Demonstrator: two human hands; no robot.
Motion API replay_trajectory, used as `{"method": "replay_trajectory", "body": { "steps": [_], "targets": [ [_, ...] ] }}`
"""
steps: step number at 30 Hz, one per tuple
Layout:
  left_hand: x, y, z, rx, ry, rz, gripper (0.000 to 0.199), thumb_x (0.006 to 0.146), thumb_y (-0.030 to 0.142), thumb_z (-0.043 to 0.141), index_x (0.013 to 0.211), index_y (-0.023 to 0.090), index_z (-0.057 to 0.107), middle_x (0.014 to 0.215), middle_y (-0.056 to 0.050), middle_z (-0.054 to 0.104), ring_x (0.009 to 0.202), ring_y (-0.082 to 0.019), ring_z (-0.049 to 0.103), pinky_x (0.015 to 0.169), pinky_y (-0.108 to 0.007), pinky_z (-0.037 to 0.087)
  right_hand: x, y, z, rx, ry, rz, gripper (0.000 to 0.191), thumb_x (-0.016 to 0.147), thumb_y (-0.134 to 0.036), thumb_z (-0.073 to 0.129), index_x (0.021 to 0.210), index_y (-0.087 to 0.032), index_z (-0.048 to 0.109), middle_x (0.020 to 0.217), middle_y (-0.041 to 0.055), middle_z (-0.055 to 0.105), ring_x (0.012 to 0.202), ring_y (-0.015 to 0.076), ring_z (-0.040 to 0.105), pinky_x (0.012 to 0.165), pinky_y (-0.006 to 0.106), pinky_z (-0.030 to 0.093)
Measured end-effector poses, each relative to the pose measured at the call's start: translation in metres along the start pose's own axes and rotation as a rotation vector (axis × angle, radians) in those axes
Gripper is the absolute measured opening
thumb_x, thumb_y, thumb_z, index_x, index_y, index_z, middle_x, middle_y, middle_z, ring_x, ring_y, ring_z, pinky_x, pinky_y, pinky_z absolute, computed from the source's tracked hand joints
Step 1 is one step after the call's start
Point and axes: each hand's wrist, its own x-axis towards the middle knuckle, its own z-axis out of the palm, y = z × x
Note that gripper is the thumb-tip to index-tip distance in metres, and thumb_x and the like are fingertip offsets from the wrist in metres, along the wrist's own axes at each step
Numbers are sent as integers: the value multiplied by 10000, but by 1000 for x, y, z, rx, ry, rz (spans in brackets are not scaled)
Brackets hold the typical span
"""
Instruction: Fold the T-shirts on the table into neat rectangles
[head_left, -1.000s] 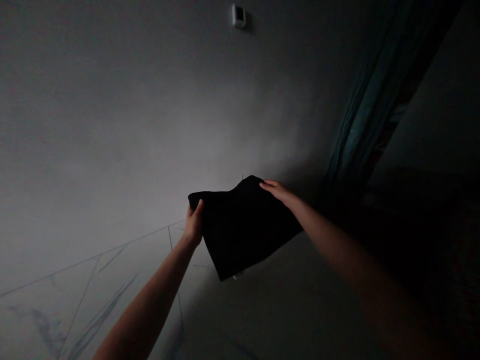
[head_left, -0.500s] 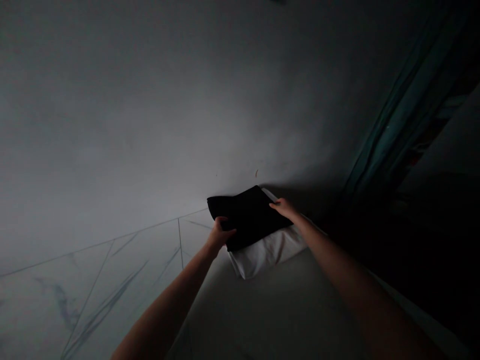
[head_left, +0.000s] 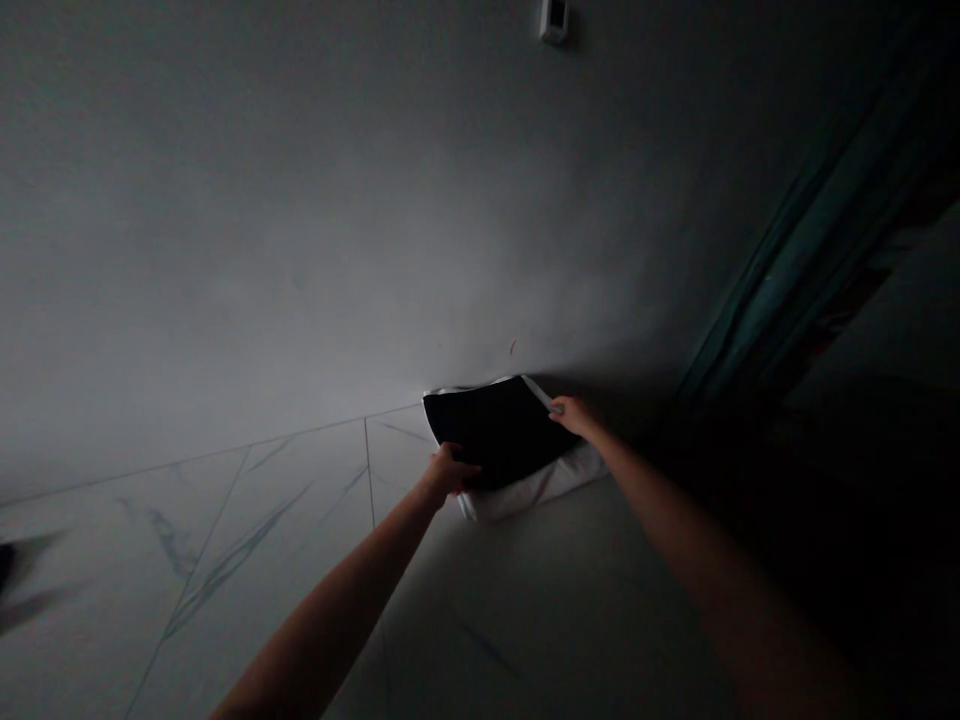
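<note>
Cloth (head_left: 506, 430), black, lies on white fabric (head_left: 551, 482); your left hand (head_left: 448, 470) grips the stack's left side, your right hand (head_left: 574, 415) pinches the fabric's right edge.

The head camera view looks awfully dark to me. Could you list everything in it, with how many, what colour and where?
Black cloth: 1, black, centre, between the hands
White cloth: 1, white, under the black cloth, edges showing
Wall: 1, grey, behind
Marbled surface: 1, pale with dark veins, lower left
Device: 1, white with dark face, on the wall, top
Mark: 1, reddish, on the wall above the cloths
Curtain: 1, teal, right
Unclear object: 1, dark, left edge
Left hand: 1, bare, cloths' lower left
Right hand: 1, bare, cloths' right edge
</note>
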Motion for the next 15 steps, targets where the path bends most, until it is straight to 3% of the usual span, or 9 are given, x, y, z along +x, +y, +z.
{"method": "replay_trajectory", "body": {
  "steps": [3,5,8,10,12,15],
  "targets": [
    [-1,7,8,379,254,199,499,784,330,741,1224,163,576,1300,-180,540,1134,-321,612,948,-430,500,-7,-10,11,-111,6,46,318,911,-262,627,1195,-138,703,1304,230,625,1224,369,581,1024,507,430],
    [7,21,19,558,322,324,460,884,367,613,1285,148,568,1347,-200,542,1260,-350,531,1035,-462,437,-5,-32,22,-148,-9,5,410,975,-355,535,1319,-161,645,1442,233,522,1317,378,506,1080,535,380],
    [30,36,41,680,272,418,538,956,373,491,1420,101,503,1495,-223,471,1429,-350,376,1157,-471,317,2,-71,42,-118,-102,-125,509,1012,-479,436,1470,-269,512,1610,146,340,1449,359,353,1154,598,263],
    [47,34,51,726,241,409,614,962,415,487,1495,115,440,1595,-207,351,1502,-361,246,1209,-511,217,6,-86,56,-118,-168,-171,541,1010,-544,403,1509,-338,444,1658,88,242,1506,350,237,1165,669,151],
    [60,26,56,746,235,346,663,949,497,504,1519,168,427,1622,-193,304,1517,-405,179,1205,-604,154,10,-86,68,-132,-208,-161,558,1001,-588,382,1515,-374,419,1665,68,223,1526,347,170,1145,721,81],
    [65,16,55,719,242,284,712,921,598,519,1514,212,448,1626,-204,286,1513,-471,113,1160,-718,79,12,-65,78,-148,-220,-126,580,977,-628,383,1502,-389,435,1652,76,262,1521,371,172,1106,770,95]
  ]
}}
